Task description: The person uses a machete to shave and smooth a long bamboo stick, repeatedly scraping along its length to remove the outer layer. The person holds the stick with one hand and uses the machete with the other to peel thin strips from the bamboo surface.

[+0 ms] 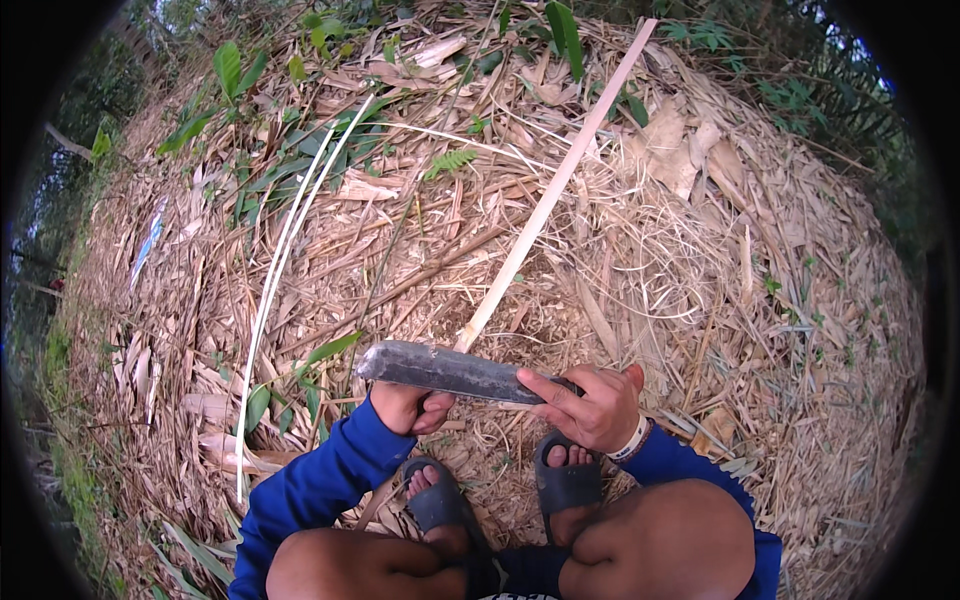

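My right hand [598, 410] is wrapped round the handle of a machete [455, 370], one finger stretched along the dark blade. The broad, rounded blade tip points left. Just below that tip my left hand [408, 407] is closed at the near end of a long, pale bamboo strip [548, 197]. The blade lies across this end and hides part of the left hand's grip. From there the strip runs away from me, up to the far right, over the littered ground.
Two thin pale strips [281, 250] lie lengthwise on the left. Curly shavings [655, 255] are heaped right of the bamboo strip. Dry leaves and husks cover the ground, with green plants [228, 75] at the far left. My sandalled feet [568, 480] are close below the blade.
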Available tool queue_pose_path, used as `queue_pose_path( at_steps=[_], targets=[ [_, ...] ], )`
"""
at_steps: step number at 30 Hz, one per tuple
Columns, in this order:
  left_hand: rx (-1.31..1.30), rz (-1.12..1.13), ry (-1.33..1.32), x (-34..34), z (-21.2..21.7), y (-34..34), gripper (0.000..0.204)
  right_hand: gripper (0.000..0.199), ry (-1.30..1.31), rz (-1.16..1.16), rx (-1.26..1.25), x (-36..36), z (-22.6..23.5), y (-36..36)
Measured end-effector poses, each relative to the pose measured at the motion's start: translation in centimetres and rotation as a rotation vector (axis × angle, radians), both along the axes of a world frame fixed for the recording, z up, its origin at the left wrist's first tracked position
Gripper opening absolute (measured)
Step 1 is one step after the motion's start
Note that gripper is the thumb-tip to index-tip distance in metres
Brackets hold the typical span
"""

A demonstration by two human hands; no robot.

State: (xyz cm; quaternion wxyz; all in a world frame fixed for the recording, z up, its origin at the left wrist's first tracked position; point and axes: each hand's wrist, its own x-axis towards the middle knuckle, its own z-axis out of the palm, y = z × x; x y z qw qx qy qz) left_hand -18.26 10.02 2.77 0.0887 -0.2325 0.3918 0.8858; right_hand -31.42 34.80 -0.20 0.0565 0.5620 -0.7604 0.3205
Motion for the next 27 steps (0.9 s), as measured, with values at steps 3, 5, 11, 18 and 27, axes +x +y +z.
queue_pose_path(
  at_steps=[3, 5, 11, 18, 27],
  targets=[
    [-0.063, -0.118, 0.061, 0.1, 0.1, -0.4, 0.027, 0.053, 0.003, -0.113, 0.030, -1.1, 0.3, 0.2],
    [-0.068, -0.155, 0.028, 0.5, -0.3, 0.3, 0.028, 0.052, -0.114, -0.329, 0.028, -3.0, 0.0, 1.1],
    [-0.033, -0.203, -0.003, 1.4, -1.2, 0.3, 0.029, 0.048, 0.042, -0.032, 0.046, -0.7, 0.4, 1.4],
    [-0.005, -0.248, 0.020, 2.1, -2.0, -0.5, 0.032, 0.050, -0.032, -0.242, 0.124, -2.2, 0.8, 2.2],
    [-0.080, -0.292, -0.088, 3.5, -1.9, -0.9, 0.037, 0.047, -0.157, -0.365, 0.053, -4.9, -0.6, 3.7]
  ],
)
